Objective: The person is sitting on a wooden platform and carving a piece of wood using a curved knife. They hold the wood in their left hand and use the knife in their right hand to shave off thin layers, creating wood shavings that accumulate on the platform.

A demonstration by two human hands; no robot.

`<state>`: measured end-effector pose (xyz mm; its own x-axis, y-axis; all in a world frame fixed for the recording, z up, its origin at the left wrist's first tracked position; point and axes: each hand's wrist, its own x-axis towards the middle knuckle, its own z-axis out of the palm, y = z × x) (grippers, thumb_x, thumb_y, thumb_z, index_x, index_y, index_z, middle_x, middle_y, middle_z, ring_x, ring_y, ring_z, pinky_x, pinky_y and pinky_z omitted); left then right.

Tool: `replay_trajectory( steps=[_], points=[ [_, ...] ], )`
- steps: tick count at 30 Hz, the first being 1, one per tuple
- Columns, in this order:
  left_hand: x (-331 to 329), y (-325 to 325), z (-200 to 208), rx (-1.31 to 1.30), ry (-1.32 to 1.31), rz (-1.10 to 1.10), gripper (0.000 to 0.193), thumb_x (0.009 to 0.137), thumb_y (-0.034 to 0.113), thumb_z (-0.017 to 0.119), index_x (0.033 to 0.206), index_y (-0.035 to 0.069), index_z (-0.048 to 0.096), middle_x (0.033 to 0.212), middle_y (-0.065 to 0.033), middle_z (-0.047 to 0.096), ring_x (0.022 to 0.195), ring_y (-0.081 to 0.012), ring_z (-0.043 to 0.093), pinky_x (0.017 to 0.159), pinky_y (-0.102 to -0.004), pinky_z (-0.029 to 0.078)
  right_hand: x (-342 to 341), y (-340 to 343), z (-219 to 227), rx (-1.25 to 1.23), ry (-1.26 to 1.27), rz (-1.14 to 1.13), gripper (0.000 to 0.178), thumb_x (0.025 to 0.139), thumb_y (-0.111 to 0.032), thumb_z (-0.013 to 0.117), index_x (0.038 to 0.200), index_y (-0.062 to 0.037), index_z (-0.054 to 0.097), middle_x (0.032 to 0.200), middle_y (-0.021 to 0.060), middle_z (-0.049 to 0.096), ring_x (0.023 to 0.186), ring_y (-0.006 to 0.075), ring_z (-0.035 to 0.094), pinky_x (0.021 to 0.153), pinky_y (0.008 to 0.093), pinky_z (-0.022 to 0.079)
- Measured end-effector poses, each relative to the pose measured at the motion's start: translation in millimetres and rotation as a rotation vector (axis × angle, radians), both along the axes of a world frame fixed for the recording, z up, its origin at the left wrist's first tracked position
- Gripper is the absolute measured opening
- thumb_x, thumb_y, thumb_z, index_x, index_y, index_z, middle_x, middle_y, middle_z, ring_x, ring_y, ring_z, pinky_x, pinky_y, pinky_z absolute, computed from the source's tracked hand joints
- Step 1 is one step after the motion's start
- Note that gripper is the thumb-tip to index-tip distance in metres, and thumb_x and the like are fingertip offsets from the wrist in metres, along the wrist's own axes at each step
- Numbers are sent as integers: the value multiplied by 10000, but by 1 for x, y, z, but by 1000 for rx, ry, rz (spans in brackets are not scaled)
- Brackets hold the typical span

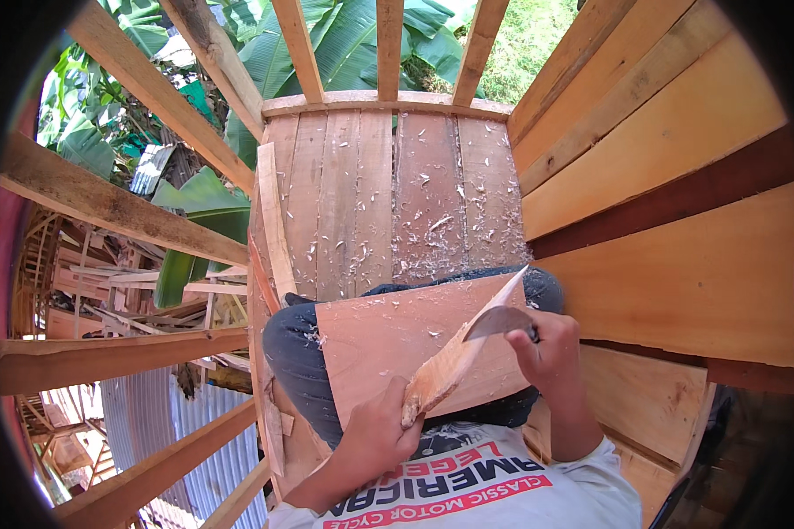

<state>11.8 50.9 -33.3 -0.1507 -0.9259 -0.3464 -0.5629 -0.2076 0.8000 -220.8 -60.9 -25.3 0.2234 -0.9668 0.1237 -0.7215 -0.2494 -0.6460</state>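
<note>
A pale, tapering piece of wood [441,368] lies slantwise above my lap, its pointed tip up and to the right. My left hand [379,426] is wrapped round its thick, rough-barked lower end. In my right hand [547,344] is a knife [496,323] with a broad curved blade; its handle is mostly hidden by my fingers. The blade rests against the wood, about midway along. Beneath both, a flat reddish-brown board [370,339] lies across my crossed legs, with a few shavings on it.
Wood shavings [432,225] litter the plank floor [326,203] ahead. A long narrow strip of wood [275,220] lies along its left side. Upright slats [128,207] fence the left and front, and a plank wall [670,264] rises close on the right. Banana leaves [340,48] show beyond.
</note>
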Motion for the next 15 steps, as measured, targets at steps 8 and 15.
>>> replay_trajectory(
  steps=[8, 15],
  points=[
    [2, 2, 4, 18, 78, -28, 316, 802, 147, 631, 1028, 21, 451, 738, -247, 604, 710, -452, 605, 614, -498, 472, -5, 7, 10, 6, -57, -14, 607, 831, -570, 609, 624, -1, 559, 518, 159, 484, 490, 350, 543, 457, 361, 396],
    [-1, 2, 4, -22, 91, -12, 300, 806, 143, 632, 1014, 20, 454, 739, -249, 601, 711, -456, 600, 615, -499, 465, 4, 19, 15, -83, 29, 133, 607, 834, -570, 607, 603, -14, 537, 534, 168, 495, 523, 372, 556, 459, 386, 406]
  ],
)
